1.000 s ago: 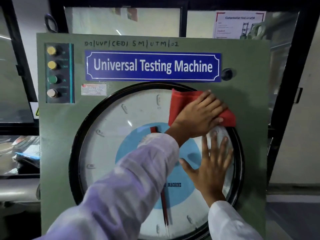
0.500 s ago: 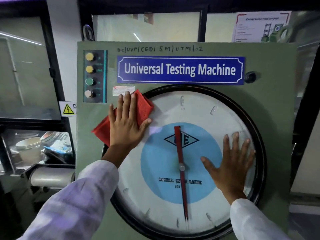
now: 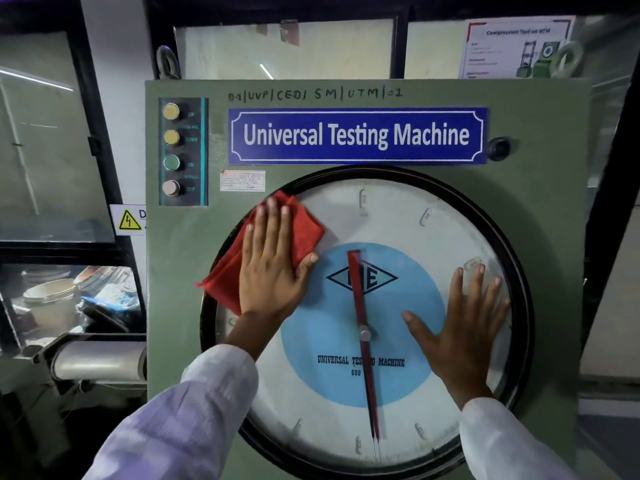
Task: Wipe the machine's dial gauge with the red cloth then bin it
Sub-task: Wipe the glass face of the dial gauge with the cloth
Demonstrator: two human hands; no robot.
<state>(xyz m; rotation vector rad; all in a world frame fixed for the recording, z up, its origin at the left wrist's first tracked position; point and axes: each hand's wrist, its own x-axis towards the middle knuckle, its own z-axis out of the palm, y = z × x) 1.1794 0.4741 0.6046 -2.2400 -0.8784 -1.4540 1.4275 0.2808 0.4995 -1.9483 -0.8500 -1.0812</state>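
Up close at the bottom edge I see two white sleeves (image 3: 194,407) reaching up to the gauge (image 3: 391,216). Left hand (image 3: 273,268) lies flat w/ fingers straight and together, palm pressing the cloth (image 3: 304,230) onto the glass at the upper-left rim; nothing is pinched, the cloth is just pinned under the palm, its lower corner hanging past the rim over the green panel (image 3: 540,126). Right hand (image 3: 464,327) is spread wide, flat on the glass at the right, holding nothing. Btwn them the red needle (image 3: 362,341) points nearly straight down across the blue disc. Above the gauge: blue nameplate (image 3: 356,135), four buttons (image 3: 171,148) in a column at left, black knob (image 3: 498,148) at right. Behind, glazed partitions, a poster (image 3: 512,46) top right, a hazard sign (image 3: 129,220) at left, clutter behind the left glass.
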